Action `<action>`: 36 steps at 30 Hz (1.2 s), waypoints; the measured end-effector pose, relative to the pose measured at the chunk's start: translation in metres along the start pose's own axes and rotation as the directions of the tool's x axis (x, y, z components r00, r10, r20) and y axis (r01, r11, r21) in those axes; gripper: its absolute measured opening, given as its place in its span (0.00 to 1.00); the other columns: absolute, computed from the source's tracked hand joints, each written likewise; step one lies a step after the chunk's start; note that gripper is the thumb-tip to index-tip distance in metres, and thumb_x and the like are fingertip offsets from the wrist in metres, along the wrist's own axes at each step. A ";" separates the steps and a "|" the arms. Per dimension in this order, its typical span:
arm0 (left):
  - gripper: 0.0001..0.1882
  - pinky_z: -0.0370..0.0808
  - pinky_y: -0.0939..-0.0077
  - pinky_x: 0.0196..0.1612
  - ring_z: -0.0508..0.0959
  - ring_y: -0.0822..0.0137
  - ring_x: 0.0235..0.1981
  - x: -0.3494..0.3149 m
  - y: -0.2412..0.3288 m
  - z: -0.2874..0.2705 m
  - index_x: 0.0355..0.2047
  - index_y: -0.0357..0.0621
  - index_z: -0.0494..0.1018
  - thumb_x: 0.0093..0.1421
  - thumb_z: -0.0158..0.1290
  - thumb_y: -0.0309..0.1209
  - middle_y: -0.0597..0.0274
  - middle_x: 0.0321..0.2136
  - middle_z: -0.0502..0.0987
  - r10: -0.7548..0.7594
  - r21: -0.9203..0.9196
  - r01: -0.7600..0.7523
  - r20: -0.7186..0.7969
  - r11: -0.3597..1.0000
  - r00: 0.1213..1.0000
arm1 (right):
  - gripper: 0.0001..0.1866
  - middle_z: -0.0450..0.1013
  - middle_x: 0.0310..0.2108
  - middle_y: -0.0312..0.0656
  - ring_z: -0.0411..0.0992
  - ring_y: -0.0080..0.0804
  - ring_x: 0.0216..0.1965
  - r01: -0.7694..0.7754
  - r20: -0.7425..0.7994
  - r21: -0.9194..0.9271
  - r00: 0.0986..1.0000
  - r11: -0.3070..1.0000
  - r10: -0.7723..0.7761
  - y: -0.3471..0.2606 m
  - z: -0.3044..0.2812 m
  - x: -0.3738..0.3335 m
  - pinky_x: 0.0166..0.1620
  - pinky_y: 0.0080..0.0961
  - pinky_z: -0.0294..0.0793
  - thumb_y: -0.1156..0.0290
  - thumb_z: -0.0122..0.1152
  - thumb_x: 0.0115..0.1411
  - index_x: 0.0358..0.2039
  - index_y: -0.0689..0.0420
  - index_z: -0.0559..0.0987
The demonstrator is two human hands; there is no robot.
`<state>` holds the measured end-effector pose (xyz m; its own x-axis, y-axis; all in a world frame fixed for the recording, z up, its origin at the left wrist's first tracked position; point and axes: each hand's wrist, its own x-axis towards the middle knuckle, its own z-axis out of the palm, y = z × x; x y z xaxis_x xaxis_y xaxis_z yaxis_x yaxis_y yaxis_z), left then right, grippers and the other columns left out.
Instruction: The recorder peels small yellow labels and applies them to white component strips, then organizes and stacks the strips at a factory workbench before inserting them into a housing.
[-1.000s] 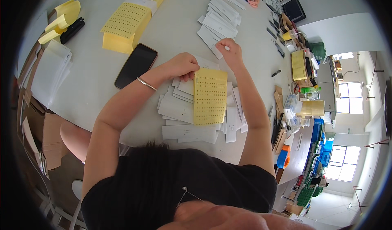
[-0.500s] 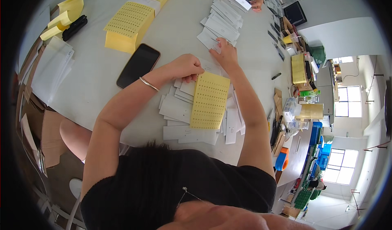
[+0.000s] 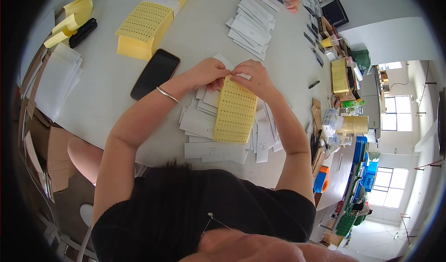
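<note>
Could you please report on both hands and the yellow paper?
Left hand and right hand at top of yellow paper. Paper over white slips. Phone to left, not blocking.

No text can be read: the yellow rectangular sheet (image 3: 235, 112) and white rectangular paper slips (image 3: 199, 124) bear tiny, illegible marks.

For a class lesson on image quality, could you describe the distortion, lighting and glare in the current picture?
Head view: a dark, rounded fisheye border cuts off the corners; head view: the windows at right glare nearly white; head view: the yellow sheet is brightly lit, its rows of marks distinct; head view: print on the white slips is too small to read.
</note>
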<state>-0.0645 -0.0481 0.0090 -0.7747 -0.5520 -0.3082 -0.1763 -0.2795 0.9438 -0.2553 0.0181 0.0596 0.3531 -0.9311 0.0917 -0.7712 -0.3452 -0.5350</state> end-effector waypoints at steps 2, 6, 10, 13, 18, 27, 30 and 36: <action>0.14 0.67 0.81 0.16 0.72 0.73 0.13 0.001 -0.002 0.000 0.25 0.37 0.72 0.61 0.48 0.36 0.61 0.18 0.74 -0.004 -0.024 0.004 -0.006 1.000 1.000 | 0.05 0.75 0.33 0.32 0.70 0.30 0.38 0.124 -0.055 -0.165 0.989 0.979 -0.134 -0.001 0.005 0.000 0.48 0.29 0.65 0.70 0.65 0.51 0.30 0.53 0.80; 0.14 0.67 0.81 0.15 0.72 0.73 0.13 0.002 0.000 0.000 0.25 0.37 0.72 0.62 0.47 0.36 0.61 0.17 0.74 -0.037 -0.082 0.034 -0.037 0.996 0.999 | 0.05 0.73 0.29 0.30 0.69 0.31 0.35 0.259 -0.155 -0.397 0.927 0.880 -0.343 -0.001 0.014 0.001 0.48 0.32 0.62 0.68 0.66 0.48 0.26 0.51 0.78; 0.14 0.68 0.81 0.15 0.72 0.73 0.12 0.006 -0.005 -0.003 0.25 0.37 0.72 0.62 0.47 0.35 0.61 0.17 0.74 -0.032 -0.118 0.026 -0.050 0.993 0.998 | 0.05 0.72 0.29 0.32 0.69 0.34 0.35 0.339 -0.108 -0.433 0.901 0.835 -0.421 -0.007 0.013 0.005 0.47 0.29 0.62 0.72 0.65 0.49 0.26 0.52 0.76; 0.13 0.68 0.80 0.15 0.72 0.73 0.12 0.005 -0.002 -0.004 0.25 0.36 0.72 0.62 0.47 0.34 0.61 0.17 0.74 -0.021 -0.122 0.011 -0.084 0.992 0.996 | 0.03 0.72 0.29 0.35 0.69 0.35 0.35 0.198 -0.243 -0.165 0.941 0.966 -0.234 0.008 0.006 0.019 0.47 0.34 0.64 0.74 0.62 0.49 0.24 0.53 0.76; 0.13 0.68 0.79 0.15 0.72 0.72 0.12 0.004 -0.001 -0.002 0.24 0.35 0.71 0.61 0.48 0.32 0.60 0.17 0.74 -0.002 -0.083 -0.007 -0.106 0.997 0.994 | 0.04 0.74 0.34 0.39 0.69 0.39 0.41 -0.104 -0.490 -0.054 0.870 0.993 0.064 0.115 -0.022 0.065 0.43 0.32 0.69 0.70 0.62 0.52 0.27 0.55 0.79; 0.14 0.68 0.79 0.15 0.72 0.72 0.12 0.003 -0.006 -0.003 0.22 0.35 0.71 0.60 0.48 0.33 0.60 0.17 0.74 0.007 -0.043 -0.010 -0.068 0.999 0.998 | 0.06 0.73 0.36 0.40 0.70 0.38 0.42 -0.434 -0.510 -0.351 0.832 0.830 0.219 0.152 -0.004 0.107 0.44 0.33 0.70 0.65 0.61 0.53 0.28 0.51 0.80; 0.13 0.68 0.78 0.15 0.72 0.72 0.12 0.003 -0.005 -0.003 0.23 0.34 0.71 0.59 0.48 0.33 0.60 0.17 0.74 0.015 -0.018 -0.016 -0.048 1.000 0.999 | 0.10 0.72 0.40 0.40 0.69 0.42 0.44 -0.415 -0.495 -0.418 0.850 0.808 0.181 0.154 0.000 0.109 0.48 0.44 0.65 0.63 0.61 0.54 0.36 0.49 0.78; 0.14 0.68 0.79 0.15 0.72 0.72 0.12 0.002 -0.004 -0.003 0.23 0.34 0.71 0.59 0.49 0.33 0.60 0.17 0.73 0.004 -0.006 -0.004 -0.029 1.000 1.000 | 0.20 0.73 0.40 0.40 0.69 0.40 0.45 -0.168 -0.292 -0.561 0.956 0.810 -0.004 0.134 -0.010 0.087 0.50 0.44 0.60 0.60 0.63 0.53 0.46 0.50 0.71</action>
<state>-0.0641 -0.0505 0.0047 -0.7573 -0.5759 -0.3078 -0.1692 -0.2823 0.9443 -0.3335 -0.1108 0.0043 0.1856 -0.9236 0.3354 -0.9817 -0.1892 0.0223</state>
